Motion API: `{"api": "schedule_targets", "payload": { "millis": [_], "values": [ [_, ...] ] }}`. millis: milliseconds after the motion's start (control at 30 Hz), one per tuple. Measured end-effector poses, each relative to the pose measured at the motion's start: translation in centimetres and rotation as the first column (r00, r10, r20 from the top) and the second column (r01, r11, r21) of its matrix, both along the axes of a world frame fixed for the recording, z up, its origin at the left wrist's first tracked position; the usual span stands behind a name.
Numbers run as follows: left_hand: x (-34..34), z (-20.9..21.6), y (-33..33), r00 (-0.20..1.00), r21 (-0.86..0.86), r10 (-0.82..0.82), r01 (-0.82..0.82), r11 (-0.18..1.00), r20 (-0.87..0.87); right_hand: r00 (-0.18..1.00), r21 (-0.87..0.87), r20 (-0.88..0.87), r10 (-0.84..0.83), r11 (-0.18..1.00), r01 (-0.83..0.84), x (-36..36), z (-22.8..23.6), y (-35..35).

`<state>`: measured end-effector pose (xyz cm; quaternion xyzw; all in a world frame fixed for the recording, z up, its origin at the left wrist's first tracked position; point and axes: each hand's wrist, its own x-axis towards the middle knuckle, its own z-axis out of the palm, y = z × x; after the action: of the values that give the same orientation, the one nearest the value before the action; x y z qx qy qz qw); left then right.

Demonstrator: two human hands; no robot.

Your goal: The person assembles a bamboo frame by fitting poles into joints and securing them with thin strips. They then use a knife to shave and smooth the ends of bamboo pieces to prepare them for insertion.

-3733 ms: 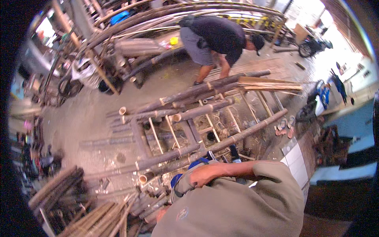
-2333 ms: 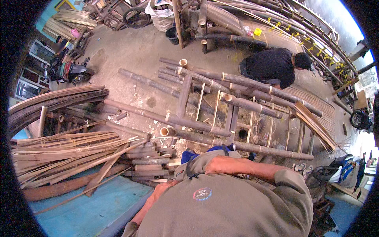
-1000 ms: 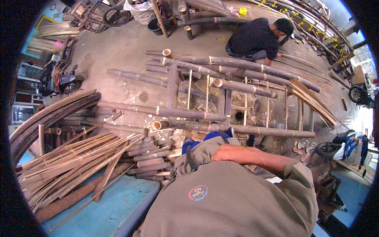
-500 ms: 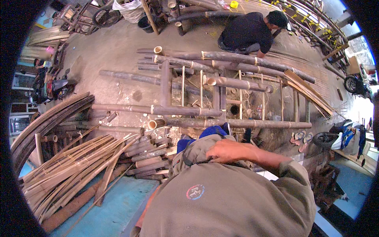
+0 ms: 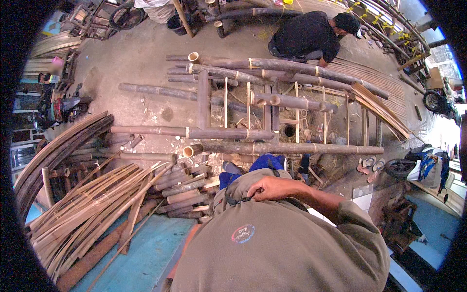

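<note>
One right hand [image 5: 267,188] touches a dark waist strap [image 5: 235,200]; its fingers are curled, but pinching or not, I cannot tell.

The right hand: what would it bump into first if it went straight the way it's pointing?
The right hand points left, so probably the dark strap just beside it. Past that might come the short bamboo pieces, but depth is unclear.

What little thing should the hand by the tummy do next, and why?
Maybe the right hand should straighten the dark strap, because it's at the waist, touching or nearly touching that strap, and away from the bamboo frame.
</note>
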<state>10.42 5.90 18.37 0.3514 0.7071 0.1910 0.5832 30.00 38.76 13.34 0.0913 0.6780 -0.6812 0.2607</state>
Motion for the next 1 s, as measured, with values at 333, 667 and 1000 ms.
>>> {"api": "schedule_targets", "payload": {
  "millis": [333,667,1000],
  "values": [
    [-0.9,0.5,0.5,0.998,-0.030,0.013,-0.012,0.999,0.061,0.996,-0.006,-0.085,-0.027,1.000,0.027,0.3,-0.5,0.2],
    [-2.3,-5.3,8.6,0.950,-0.158,0.313,-0.308,0.938,0.009,0.549,-0.051,0.244,-0.800,0.554,0.831,0.2,-15.6,8.3],
    [-2.6,-15.4,25.4,0.980,-0.007,0.121,-0.123,0.992,-0.156,-0.502,0.141,0.424,-0.754,-0.493,0.859,0.0,-43.7,26.7]
  ]
}}
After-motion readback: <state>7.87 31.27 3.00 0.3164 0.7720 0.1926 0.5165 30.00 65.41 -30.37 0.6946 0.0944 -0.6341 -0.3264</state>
